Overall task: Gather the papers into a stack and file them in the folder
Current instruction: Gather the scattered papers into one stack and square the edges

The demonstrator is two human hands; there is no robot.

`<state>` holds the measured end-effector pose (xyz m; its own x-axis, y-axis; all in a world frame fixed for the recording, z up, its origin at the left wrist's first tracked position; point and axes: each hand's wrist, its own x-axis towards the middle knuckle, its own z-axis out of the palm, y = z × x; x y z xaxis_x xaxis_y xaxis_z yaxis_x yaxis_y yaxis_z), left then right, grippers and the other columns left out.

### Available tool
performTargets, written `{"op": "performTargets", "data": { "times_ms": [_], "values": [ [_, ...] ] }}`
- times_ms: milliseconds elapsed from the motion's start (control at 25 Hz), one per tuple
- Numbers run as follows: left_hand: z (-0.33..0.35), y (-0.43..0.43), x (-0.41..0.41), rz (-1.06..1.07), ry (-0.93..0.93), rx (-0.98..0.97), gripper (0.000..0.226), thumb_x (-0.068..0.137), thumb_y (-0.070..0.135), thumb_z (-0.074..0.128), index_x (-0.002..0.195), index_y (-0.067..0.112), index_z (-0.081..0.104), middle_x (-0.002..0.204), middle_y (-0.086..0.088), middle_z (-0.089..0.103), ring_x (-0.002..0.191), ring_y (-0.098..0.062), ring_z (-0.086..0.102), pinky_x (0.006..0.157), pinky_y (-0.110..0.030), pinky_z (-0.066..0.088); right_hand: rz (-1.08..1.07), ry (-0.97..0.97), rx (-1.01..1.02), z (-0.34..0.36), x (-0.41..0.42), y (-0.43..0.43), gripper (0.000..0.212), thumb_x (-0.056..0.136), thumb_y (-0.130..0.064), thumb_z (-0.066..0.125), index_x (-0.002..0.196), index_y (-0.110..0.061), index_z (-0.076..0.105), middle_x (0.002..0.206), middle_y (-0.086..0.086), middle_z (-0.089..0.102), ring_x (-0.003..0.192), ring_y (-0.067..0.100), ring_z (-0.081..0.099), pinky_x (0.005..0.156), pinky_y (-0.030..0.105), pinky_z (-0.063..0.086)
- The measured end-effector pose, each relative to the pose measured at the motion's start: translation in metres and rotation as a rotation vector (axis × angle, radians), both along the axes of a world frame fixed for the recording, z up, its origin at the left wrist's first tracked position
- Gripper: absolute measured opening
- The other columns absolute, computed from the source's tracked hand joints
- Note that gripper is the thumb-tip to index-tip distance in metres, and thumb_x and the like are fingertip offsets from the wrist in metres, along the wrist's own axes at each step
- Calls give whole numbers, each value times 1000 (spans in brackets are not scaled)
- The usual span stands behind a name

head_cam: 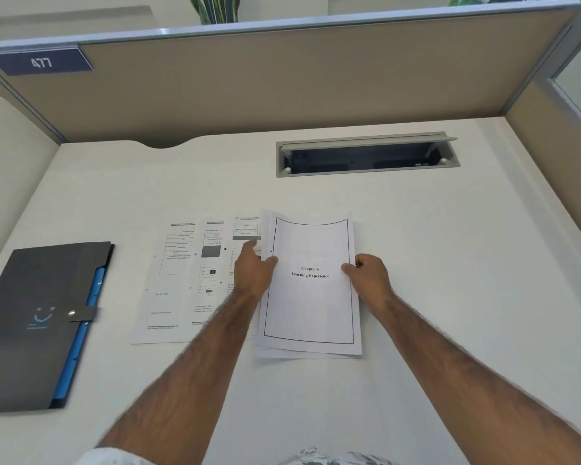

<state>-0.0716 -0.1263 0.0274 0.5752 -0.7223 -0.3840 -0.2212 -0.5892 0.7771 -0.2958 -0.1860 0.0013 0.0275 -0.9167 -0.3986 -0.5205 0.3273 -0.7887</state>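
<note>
Desk: a white desk [416, 263] inside a cubicle, walled by a tan partition [282, 88] along its far edge and by side panels to left and right.
Paper stack: a small stack of sheets [311, 307] at the middle of the desk, its top page printed "Chapter 6 Learning Experience" inside a black border; the far edge of the top page curls upward, and lower sheets show past it at the near and left edges.
Left hand: the left hand [254, 270] grips the left edge of the stack, thumb on top of the page, fingers reaching over the neighbouring sheets.
Right hand: the right hand [366, 273] grips the right edge of the stack, thumb pressed on the top page and fingers curled beneath.
Loose sheets: three overlapping printed pages [182, 280] lie flat just left of the stack, fanned side by side, with tables and grey blocks printed on them; the rightmost is partly covered by the left forearm and by the stack.
Folder: a dark grey folder [37, 323] with a snap strap, closed, lies near the left edge of the desk, well apart from the papers; blue dividers show along its right side.
Cable tray: a grey cable tray [366, 156], its lid raised, is set into the desk near the far edge.
Number plate: a blue plate reading 477 [41, 62] sits at the top left of the partition.
</note>
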Motion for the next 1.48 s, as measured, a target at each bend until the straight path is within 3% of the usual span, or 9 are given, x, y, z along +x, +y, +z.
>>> {"op": "performTargets", "data": {
  "times_ms": [120,280,360,440,720,880,1080,1280,1480],
  "values": [
    [11,1,-2,-123,28,-60,14,94,9,61,101,16,71,93,1,72,91,-25,66,75,-29,50,-32,-64,11,7,-4,2,42,84,-12,65,62,-20,30,59,-1,28,59,20,26,56,31,20],
    [50,6,-2,-138,284,-276,22,96,6,59,106,19,75,102,2,79,99,-23,75,90,-41,59,-201,-327,20,32,-25,6,29,86,-18,74,70,-17,50,66,2,48,65,20,44,62,34,34],
    [74,8,-3,-151,427,-403,20,98,5,60,112,10,73,103,-2,79,94,-20,74,87,-36,60,-207,-615,123,55,-38,6,12,90,-16,73,102,-17,68,90,-2,73,83,19,65,74,34,48],
    [97,9,-6,-184,489,-511,21,98,6,61,115,-1,70,106,-10,77,96,-22,71,89,-38,59,-71,-801,171,81,-43,8,26,93,-10,67,119,-12,69,114,5,77,103,23,72,88,37,56],
    [146,19,-25,-220,393,-684,15,94,19,70,108,16,73,98,0,79,94,-19,75,75,-33,61,-23,-824,-243,142,-27,23,24,90,-3,71,111,-14,73,113,7,77,106,25,72,93,35,58],
    [115,26,-25,-132,384,-521,29,73,37,81,97,22,75,92,4,80,89,-13,76,76,-33,60,58,-622,-156,121,-27,32,36,84,-12,80,118,-17,71,115,2,77,108,22,72,92,38,57],
    [76,37,-34,-133,222,-393,9,95,21,68,103,25,70,96,5,76,85,-6,72,78,-33,57,-56,-464,-118,90,-18,40,19,88,-19,77,107,-22,73,102,-3,78,100,18,74,85,32,55],
    [57,44,9,-134,85,-287,27,99,44,58,103,21,72,100,4,75,90,-6,67,79,-27,50,-97,-457,-83,82,-1,33,13,94,-14,69,105,-18,72,100,-1,77,82,12,73,77,30,55],
    [-7,85,121,-23,-441,160,64,94,53,59,144,13,51,152,-11,49,142,-29,43,115,-42,33,-117,-474,87,53,21,26,14,93,-5,67,103,-13,71,107,12,76,90,29,73,85,38,57]
  ]
}}
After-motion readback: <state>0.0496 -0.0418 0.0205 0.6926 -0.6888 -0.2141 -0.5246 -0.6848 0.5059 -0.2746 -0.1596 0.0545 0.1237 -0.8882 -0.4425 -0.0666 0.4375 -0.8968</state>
